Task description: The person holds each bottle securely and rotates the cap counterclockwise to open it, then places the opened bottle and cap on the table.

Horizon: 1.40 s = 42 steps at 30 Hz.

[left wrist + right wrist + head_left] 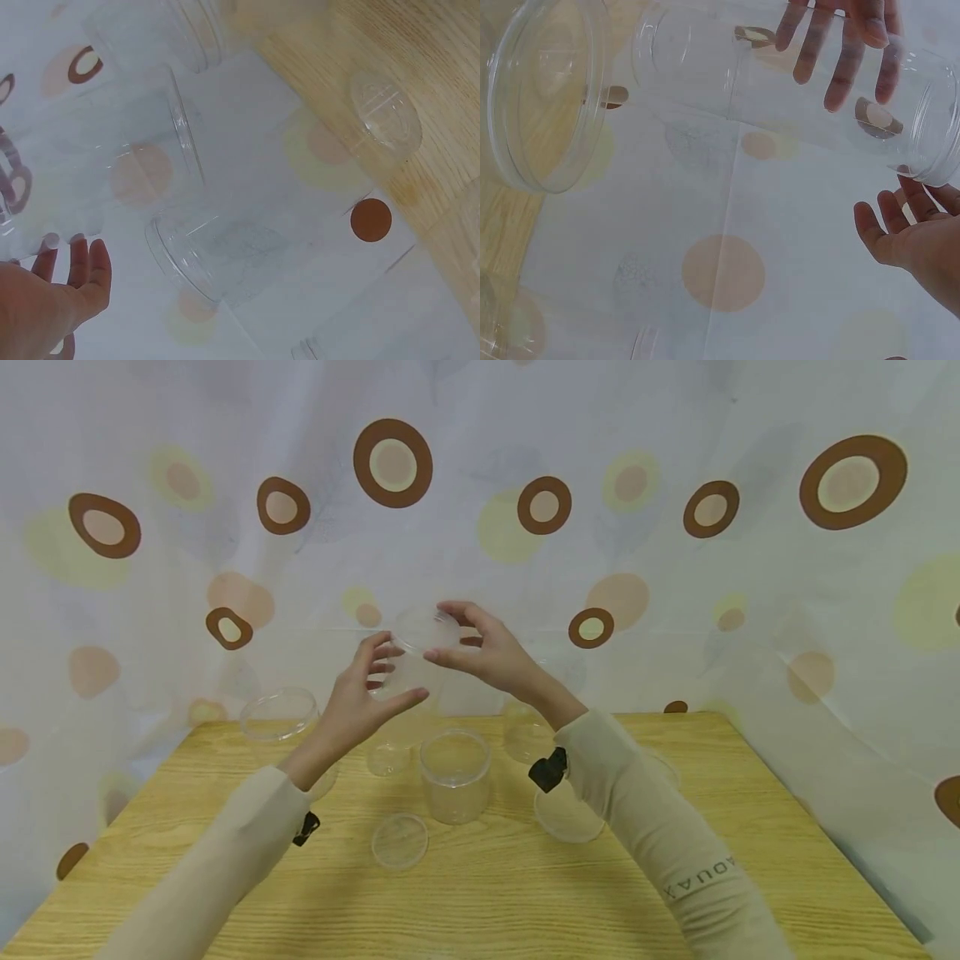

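Note:
Between my hands, above the table, is a clear plastic jar (416,672); its see-through wall is faint. My left hand (358,700) holds the jar's body from the left, fingers behind and thumb in front. At the upper end, my right hand (491,647) grips the rounded top (426,627) between thumb and fingers. Whether that top is a lid or a bare rim I cannot tell. In the right wrist view, left-hand fingers (847,56) show through the jar wall, and right-hand fingertips (911,195) touch the ridged end (934,127).
A clear open jar (455,777) stands mid-table, with a flat clear disc (400,842) before it. Another disc (570,817) lies under the right forearm. More clear jars stand behind, including a wide-mouthed one (279,714) at left. A patterned cloth (480,552) hangs behind the wooden table (450,910).

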Each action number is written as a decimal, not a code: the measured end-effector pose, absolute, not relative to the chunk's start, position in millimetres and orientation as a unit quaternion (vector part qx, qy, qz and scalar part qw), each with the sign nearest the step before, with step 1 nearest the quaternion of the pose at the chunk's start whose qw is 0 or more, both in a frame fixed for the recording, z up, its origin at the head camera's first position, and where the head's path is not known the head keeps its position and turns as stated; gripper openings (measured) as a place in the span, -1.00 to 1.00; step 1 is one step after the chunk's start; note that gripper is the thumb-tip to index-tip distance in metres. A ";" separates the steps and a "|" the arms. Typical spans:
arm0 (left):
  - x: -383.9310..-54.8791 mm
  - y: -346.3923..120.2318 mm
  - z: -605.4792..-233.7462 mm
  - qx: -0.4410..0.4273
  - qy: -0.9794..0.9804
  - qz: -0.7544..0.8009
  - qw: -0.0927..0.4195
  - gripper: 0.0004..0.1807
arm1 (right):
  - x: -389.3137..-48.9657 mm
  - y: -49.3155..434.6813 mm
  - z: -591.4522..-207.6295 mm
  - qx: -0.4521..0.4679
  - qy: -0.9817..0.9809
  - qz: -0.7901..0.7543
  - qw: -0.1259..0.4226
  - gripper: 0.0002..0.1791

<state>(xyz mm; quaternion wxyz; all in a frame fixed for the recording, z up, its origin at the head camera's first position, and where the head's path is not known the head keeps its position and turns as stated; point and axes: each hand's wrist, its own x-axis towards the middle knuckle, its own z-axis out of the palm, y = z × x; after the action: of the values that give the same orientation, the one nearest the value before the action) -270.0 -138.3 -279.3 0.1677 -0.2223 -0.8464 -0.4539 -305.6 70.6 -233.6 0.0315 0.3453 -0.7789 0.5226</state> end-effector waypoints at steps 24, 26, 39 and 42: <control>-243.9 -169.6 -314.5 -0.219 -0.819 -0.521 0.102 -0.18 | -287.3 39.9 -261.4 0.365 -0.768 0.527 -0.015 -0.33; -243.2 -171.0 -316.7 -0.216 -0.817 -0.526 0.095 -0.17 | -286.0 38.7 -264.0 0.362 -0.767 0.530 -0.015 -0.33; -243.8 -180.1 -332.4 -0.226 -0.807 -0.541 0.073 -0.15 | -283.1 33.3 -279.9 0.377 -0.761 0.528 0.002 -0.35; -243.7 -181.6 -334.2 -0.228 -0.804 -0.546 0.067 -0.14 | -282.9 32.3 -282.7 0.382 -0.761 0.525 0.009 -0.35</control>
<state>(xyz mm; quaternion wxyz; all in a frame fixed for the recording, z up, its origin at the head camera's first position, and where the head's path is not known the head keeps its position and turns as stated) -243.7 -181.6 -334.2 0.0674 -0.2280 -0.8036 -0.5456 -282.9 32.3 -282.7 0.0090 0.3818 -0.7607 0.5249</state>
